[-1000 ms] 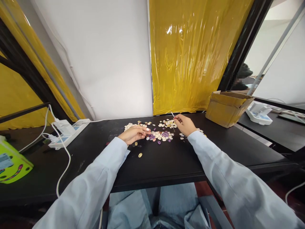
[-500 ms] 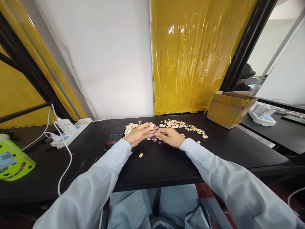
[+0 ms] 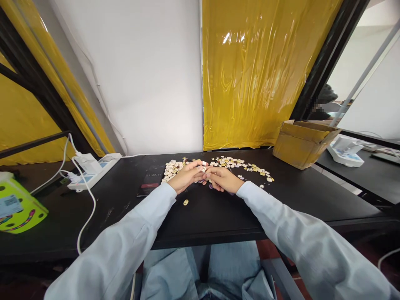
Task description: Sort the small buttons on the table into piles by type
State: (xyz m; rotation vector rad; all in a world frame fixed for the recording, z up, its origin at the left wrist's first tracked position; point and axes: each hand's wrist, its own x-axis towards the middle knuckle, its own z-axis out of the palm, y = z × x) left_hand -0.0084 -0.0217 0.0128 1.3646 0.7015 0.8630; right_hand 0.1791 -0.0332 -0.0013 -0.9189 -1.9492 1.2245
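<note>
Many small cream, yellow and purple buttons (image 3: pixel 237 163) lie scattered on the black table (image 3: pixel 218 212). Over the pile my left hand (image 3: pixel 187 176) and my right hand (image 3: pixel 222 179) meet fingertip to fingertip. Both are closed in a pinch around something small and pale, too small to name. Earlier the right hand held a thin white stick or needle; it is hidden now. One loose cream button (image 3: pixel 185 202) lies nearer me, apart from the pile. A second heap of cream buttons (image 3: pixel 171 168) sits just left of my left hand.
A white power strip (image 3: pixel 93 168) with plugs and a trailing white cable (image 3: pixel 86 216) sits at the left. A lime green box (image 3: pixel 18 208) is at the far left edge. An open cardboard box (image 3: pixel 301 143) stands at the right. Behind it, a person sits at another table.
My right hand came in from the far side of the pile to meet my left hand. Both hands have since drawn slightly closer together above the buttons.
</note>
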